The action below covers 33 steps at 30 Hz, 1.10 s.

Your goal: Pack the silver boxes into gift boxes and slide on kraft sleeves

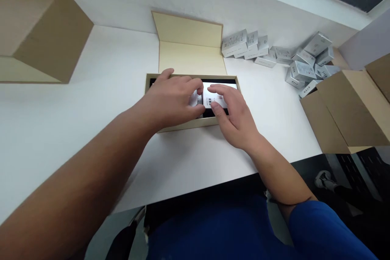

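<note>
A shallow cardboard gift box (195, 123) with a dark lining lies on the table in front of me, its cream lid (191, 32) folded back. My left hand (173, 99) reaches over its left half, thumb and bent fingers around a small white carton (193, 98) that it largely covers. In the right half lies another white carton (217, 96) with dark print, face up. My right hand (234, 113) rests at this one, thumb and forefinger apart over its face. How firmly either hand presses cannot be made out.
Several silvery-white cartons (234, 42) lean in a row along the wall, with a loose pile (304, 71) to their right. An open brown carton (350, 109) stands at the table's right edge. Another large cardboard box (55, 36) is at the back left. A person's shoe (323, 178) shows at lower right.
</note>
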{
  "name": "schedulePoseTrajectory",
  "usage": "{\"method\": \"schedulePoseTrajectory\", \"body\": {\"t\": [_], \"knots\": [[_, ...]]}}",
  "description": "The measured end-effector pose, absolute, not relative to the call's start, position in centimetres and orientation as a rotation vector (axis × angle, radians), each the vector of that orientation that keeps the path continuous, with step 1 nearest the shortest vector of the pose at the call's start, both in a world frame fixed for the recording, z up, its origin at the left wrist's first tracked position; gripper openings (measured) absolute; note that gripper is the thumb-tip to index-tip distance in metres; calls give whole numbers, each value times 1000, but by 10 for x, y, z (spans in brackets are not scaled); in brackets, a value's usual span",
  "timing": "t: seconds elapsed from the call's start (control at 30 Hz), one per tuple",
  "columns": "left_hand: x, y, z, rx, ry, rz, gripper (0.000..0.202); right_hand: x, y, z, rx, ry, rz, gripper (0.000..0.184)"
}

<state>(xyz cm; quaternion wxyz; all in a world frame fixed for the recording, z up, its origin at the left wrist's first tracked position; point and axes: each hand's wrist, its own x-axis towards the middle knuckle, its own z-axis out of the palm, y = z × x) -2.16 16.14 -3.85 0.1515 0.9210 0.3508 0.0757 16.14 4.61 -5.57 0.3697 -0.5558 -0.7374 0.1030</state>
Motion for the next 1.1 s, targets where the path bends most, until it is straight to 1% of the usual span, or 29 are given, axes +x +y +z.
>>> {"method": "schedulePoseTrajectory", "body": {"t": [0.27, 0.5, 0.7, 0.83, 1.1], "knots": [[-26, 169, -40, 2707, 983, 110, 40, 160, 46, -56, -1449, -1934, 244, 36], [-23, 164, -40, 2765, 924, 63, 40, 160, 47, -55, -1473, -1970, 237, 38], [-24, 163, -45, 2718, 940, 141, 38, 158, 46, -57, -1573, -2006, 240, 41], [-26, 164, -46, 2683, 947, 189, 33, 156, 43, -58, -1636, -2049, 235, 44], [-24, 162, -44, 2681, 958, 159, 32, 155, 42, -53, -1631, -2097, 275, 44]]}}
